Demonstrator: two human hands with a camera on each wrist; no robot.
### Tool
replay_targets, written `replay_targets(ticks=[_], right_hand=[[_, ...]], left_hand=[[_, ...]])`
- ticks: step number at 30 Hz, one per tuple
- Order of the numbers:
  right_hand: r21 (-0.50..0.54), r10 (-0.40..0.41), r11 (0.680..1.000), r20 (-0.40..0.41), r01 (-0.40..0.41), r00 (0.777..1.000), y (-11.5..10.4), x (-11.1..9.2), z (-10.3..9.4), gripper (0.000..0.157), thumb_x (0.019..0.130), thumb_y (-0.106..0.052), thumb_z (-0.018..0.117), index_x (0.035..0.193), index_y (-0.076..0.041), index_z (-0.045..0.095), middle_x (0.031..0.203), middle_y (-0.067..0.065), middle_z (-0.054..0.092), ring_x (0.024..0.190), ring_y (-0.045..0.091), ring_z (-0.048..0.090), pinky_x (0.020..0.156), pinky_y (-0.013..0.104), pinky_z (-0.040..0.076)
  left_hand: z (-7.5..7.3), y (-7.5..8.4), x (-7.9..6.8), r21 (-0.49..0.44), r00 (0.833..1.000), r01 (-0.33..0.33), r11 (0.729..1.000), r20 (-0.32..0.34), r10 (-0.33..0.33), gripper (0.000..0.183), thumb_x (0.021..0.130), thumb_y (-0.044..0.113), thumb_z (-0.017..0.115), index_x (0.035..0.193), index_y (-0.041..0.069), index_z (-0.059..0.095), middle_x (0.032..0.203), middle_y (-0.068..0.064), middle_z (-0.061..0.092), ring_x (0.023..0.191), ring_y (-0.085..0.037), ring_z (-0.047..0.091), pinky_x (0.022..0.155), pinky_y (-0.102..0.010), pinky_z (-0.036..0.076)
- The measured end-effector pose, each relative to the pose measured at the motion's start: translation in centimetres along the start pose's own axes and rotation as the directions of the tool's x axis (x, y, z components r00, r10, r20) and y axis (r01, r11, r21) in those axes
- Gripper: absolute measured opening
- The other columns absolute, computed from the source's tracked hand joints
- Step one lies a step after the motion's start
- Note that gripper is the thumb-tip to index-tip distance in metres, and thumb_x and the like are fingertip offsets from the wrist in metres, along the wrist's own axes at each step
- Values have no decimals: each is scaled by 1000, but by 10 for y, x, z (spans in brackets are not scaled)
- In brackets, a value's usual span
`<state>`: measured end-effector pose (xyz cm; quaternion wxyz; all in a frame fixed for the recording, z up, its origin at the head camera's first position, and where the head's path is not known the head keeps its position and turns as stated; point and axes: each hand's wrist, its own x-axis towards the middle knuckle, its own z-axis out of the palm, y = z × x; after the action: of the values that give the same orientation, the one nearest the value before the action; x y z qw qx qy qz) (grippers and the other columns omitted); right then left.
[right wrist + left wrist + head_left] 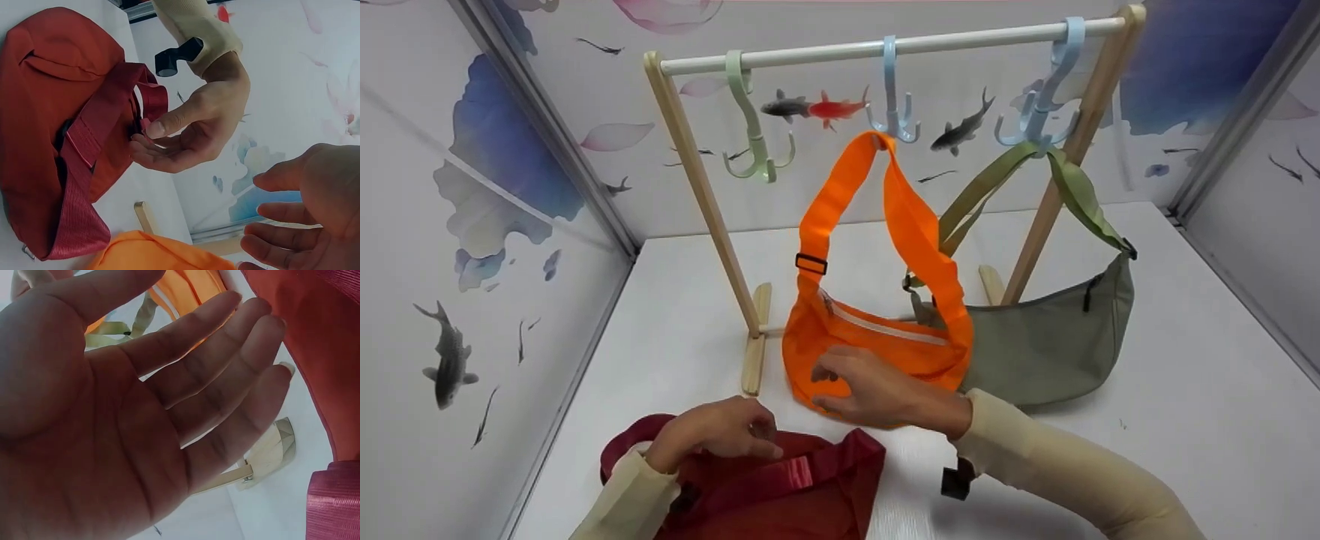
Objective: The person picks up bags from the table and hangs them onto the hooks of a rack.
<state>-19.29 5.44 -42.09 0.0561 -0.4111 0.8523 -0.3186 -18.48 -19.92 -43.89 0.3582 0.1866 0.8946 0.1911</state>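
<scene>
Head cam is looking down at a white table (1185, 390) with a small wooden rack (701, 195) standing on it. An orange bag (877, 345) is hanging by its strap from the middle blue hook (892, 112), with its body sagging down onto the table. Right next to it, a green bag (1050, 337) is hanging off the right blue hook (1039, 112), and the two bags are touching. The green hook (754, 142) on the left is carrying nothing.

The right hand (874, 390) is hovering in front of the orange bag's body with fingers spread and relaxed, holding nothing; can't really tell if the fingertips are actually touching the fabric. From the right wrist cam it's looking just as loose and open.

The left hand (716, 431) is sitting on the red bag (780, 487), which is lying at the near edge of the table. In the right wrist cam its thumb and fingers are pinching the red strap (101, 124), palm mostly open otherwise.
</scene>
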Motion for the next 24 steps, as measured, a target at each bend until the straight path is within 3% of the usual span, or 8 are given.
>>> replay_targets(ticks=[10, 14, 19, 24], right_hand=[[6, -1, 1000, 165, 0, 986, -2, 6, 28, 24, 94, -25, 68, 111, -8, 68, 105, 2, 66, 93, 13, 60, 83, 23, 50], [-15, -16, 1000, 234, 20, 972, -1, 6, 40, 27, 94, -25, 68, 113, -6, 67, 109, 6, 66, 98, 15, 61, 88, 24, 50], [-18, 24, 1000, 324, -19, 946, -1, 6, 50, 28, 95, -27, 67, 115, -8, 66, 106, 3, 64, 90, 9, 55, 79, 21, 48], [-31, 6, 999, 344, 5, 939, -2, 7, 60, 27, 94, -26, 68, 114, -9, 65, 101, 1, 63, 83, 6, 48, 71, 18, 43]], left_hand=[[10, -5, -1, -26, 995, 77, 997, 68, -75, 24, 83, 32, 80, 100, 18, 72, 86, 6, 67, 80, -16, 59, 84, -44, 52], [14, -5, 1, -15, 996, 65, 998, 69, -63, 23, 81, 30, 82, 99, 17, 73, 84, 6, 67, 78, -16, 59, 83, -45, 52], [17, -6, 2, 7, 995, 70, 997, 64, -71, 24, 80, 30, 83, 99, 17, 73, 84, 6, 65, 77, -16, 58, 82, -43, 52], [19, -10, 3, 10, 996, 68, 998, 58, -69, 24, 80, 30, 83, 97, 17, 72, 84, 6, 65, 77, -16, 58, 80, -42, 52]])
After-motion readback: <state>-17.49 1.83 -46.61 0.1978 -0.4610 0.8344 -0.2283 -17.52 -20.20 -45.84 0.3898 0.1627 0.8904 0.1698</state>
